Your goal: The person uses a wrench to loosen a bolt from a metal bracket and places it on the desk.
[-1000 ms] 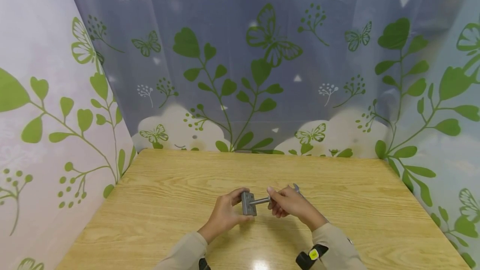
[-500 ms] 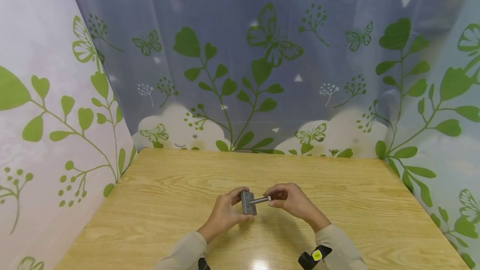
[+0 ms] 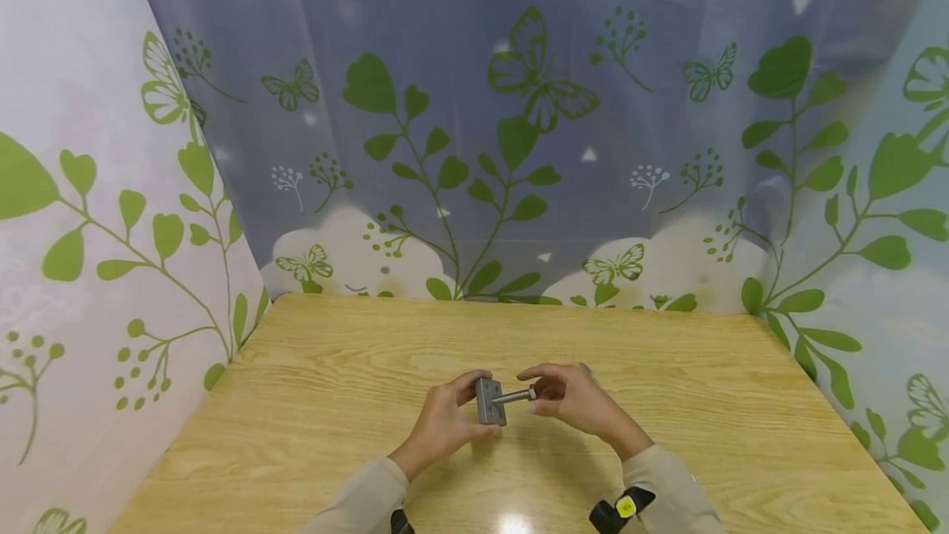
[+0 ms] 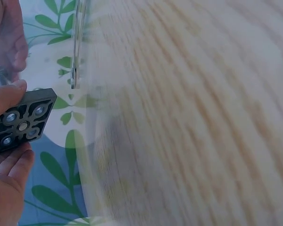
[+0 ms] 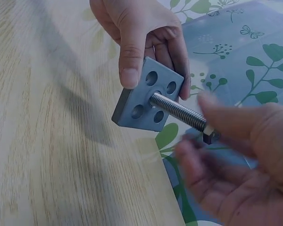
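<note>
My left hand (image 3: 443,417) grips a square grey metal plate (image 5: 155,96) by its edges, thumb on one side and fingers on the other. Several holes pass through the plate; its ribbed dark underside (image 4: 26,120) appears in the left wrist view. A threaded bolt (image 5: 179,112) stands in the centre hole, its hex head pointing toward my right hand (image 3: 582,404). Thumb and fingers of that hand are spread around the bolt head (image 5: 210,134), apart from it and blurred in the right wrist view.
Behind my right hand a wrench lies on the wooden table, mostly hidden, with its grey end (image 3: 586,368) peeking out. The wooden table (image 3: 356,336) meets patterned curtains (image 3: 445,188) at the back and sides.
My right hand has gone from pinching the bolt head to having its fingers spread around it. The left hand and plate have barely moved.
</note>
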The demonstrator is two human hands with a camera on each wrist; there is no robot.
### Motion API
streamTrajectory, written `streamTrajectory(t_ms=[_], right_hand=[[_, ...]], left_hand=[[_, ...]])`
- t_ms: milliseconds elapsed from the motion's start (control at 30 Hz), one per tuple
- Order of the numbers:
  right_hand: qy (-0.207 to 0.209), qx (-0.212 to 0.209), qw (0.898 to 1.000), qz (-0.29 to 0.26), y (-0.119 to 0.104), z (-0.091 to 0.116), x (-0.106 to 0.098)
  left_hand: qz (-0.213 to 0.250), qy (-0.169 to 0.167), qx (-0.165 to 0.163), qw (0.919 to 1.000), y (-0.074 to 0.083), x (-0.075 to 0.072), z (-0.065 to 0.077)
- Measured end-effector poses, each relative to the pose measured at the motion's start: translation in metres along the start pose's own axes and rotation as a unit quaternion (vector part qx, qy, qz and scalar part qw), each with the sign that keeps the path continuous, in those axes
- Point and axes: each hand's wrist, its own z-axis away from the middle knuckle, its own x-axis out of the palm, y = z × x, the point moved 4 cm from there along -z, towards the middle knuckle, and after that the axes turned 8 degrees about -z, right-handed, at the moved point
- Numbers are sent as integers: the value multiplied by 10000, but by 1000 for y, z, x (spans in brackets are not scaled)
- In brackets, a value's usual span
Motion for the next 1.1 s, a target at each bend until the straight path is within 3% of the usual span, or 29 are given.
streamTrajectory(t_ms=[167, 333, 467, 733, 1100], right_hand=[[-108, 841, 9953, -466, 6, 2, 3], [59, 1164, 9898, -824, 8, 2, 4], [23, 943, 9936, -622, 5, 0, 4], [159, -124, 9997, 108, -2, -2, -3], [179, -371, 9991, 27, -5, -2, -4]], left_hand=[[-64, 28, 24, 10000, 2, 1, 0], [-172, 35, 49, 9998, 3, 0, 0], [-188, 20, 69, 9998, 3, 0, -1], [-136, -16, 79, 9999, 3, -1, -1], [-41, 13, 58, 10000, 6, -2, -2]])
